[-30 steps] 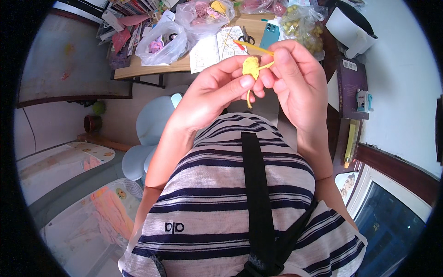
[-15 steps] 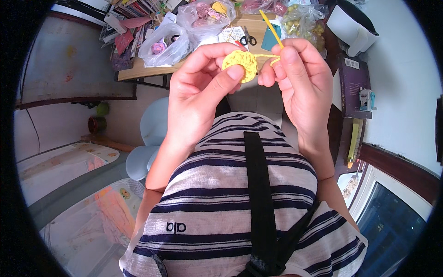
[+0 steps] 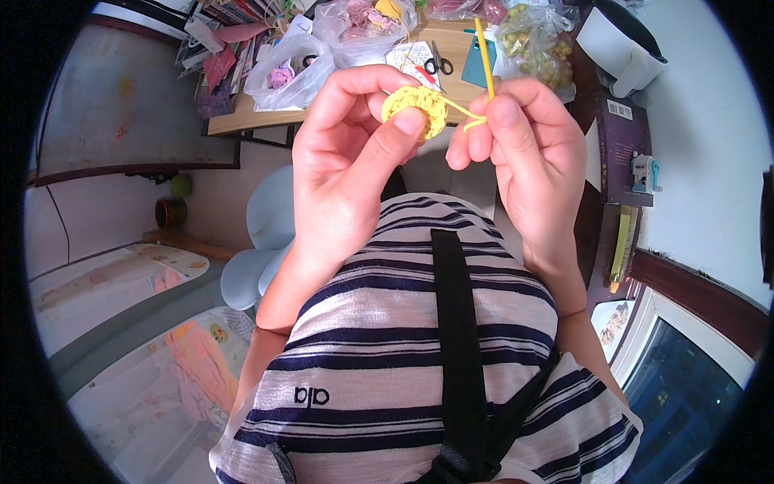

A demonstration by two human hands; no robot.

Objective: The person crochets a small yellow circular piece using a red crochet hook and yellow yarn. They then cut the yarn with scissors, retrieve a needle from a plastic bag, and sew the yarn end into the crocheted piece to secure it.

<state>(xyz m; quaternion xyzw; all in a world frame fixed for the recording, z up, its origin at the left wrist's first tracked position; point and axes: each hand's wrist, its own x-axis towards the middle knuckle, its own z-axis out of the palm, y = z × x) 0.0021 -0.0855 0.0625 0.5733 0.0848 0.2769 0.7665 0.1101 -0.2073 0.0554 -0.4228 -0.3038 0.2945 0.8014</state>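
My left hand [image 3: 345, 157] pinches a small round yellow crochet piece [image 3: 427, 106] between thumb and fingers, the thumb lying across its front. To its right, my right hand [image 3: 534, 153] grips a slim yellow crochet hook [image 3: 485, 60], whose shaft stands nearly upright above the fingers. A strand of yellow yarn [image 3: 458, 106] runs from the piece's upper edge down to a small loop at my right fingertips. The hook's lower end is hidden in the right hand. Both hands are held up in front of my chest, apart from each other.
Beyond the hands, a wooden desk [image 3: 234, 125] bears black-handled scissors [image 3: 438, 63], a teal flat object [image 3: 476, 64] and plastic bags of yarn [image 3: 359, 36]. A bag of greenish round items [image 3: 536, 44] and a white appliance [image 3: 617, 48] are at right. A pale blue chair [image 3: 270, 210] stands left.
My right hand has shifted slightly right and down, and the hook has turned more upright. The yarn strand, level before, now slopes down toward the right hand. The left hand keeps its pinch.
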